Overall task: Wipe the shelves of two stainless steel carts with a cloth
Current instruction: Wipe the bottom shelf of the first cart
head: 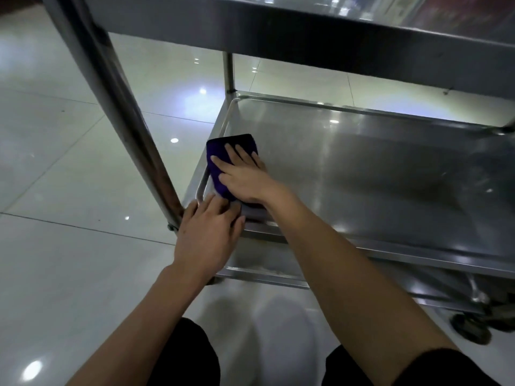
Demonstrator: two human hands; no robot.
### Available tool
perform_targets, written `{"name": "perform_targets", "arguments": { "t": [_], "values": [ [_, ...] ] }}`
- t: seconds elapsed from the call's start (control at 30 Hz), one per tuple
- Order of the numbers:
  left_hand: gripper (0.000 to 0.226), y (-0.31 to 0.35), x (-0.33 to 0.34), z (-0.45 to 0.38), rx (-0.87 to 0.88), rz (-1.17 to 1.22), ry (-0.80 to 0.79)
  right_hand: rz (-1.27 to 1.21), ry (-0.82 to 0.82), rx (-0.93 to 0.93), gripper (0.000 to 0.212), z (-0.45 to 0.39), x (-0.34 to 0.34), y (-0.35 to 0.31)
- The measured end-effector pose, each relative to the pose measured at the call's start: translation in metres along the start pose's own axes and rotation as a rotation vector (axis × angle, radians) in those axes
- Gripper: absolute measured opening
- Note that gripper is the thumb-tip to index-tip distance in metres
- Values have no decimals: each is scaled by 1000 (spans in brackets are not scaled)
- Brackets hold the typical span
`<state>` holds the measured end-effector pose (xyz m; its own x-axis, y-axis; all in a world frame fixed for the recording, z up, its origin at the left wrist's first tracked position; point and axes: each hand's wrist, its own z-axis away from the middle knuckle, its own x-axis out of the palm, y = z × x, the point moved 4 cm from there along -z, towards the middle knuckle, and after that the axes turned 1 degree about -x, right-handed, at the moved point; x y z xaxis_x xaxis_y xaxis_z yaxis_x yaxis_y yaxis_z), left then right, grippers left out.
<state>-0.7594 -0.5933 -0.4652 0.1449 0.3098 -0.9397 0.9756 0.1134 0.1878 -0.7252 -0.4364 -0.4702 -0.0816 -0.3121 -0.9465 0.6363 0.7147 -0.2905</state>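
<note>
The middle shelf (362, 168) wipe looks under way: the right hand (245, 176) presses the purple cloth (223, 151), flat under its straight fingers (234, 154), near the left corner, while the left hand (209, 227) rests released on the rim, so the next sweep likely runs rightward across bare steel.

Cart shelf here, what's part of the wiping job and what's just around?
In the job:
cloth, under the right hand
shelf
left hand, resting on the shelf's corner

Just around:
upper shelf
caster
tiled floor
</note>
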Motion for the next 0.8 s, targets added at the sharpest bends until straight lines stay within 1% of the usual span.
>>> {"name": "perform_targets", "arguments": {
  "t": [0.07,0.13,0.2,0.33,0.43,0.53,0.6,0.7,0.8],
  "values": [
    [34,0,-1,3,-11,-18,-14,-17,12,-12,57,6,2,1],
    [33,2,-2,4,-13,-27,-18,-9,39,22,57,17,2,14],
    [31,5,-4,4,-32,-9,-30,3,65,110,57,36,-1,44],
    [31,17,-6,-5,-99,-12,-88,53,93,295,57,100,-10,128],
    [29,55,-3,-27,-11,1,-133,54,128,403,56,151,-18,178],
    [30,120,6,-49,141,21,-205,91,132,501,56,198,-26,214],
    [31,160,13,-58,207,41,-258,156,120,541,54,228,-29,231],
    [30,195,24,-65,244,48,-345,114,152,648,56,270,-36,254],
    [27,206,37,-62,244,36,-378,106,130,693,56,295,-41,269]
  ]
}}
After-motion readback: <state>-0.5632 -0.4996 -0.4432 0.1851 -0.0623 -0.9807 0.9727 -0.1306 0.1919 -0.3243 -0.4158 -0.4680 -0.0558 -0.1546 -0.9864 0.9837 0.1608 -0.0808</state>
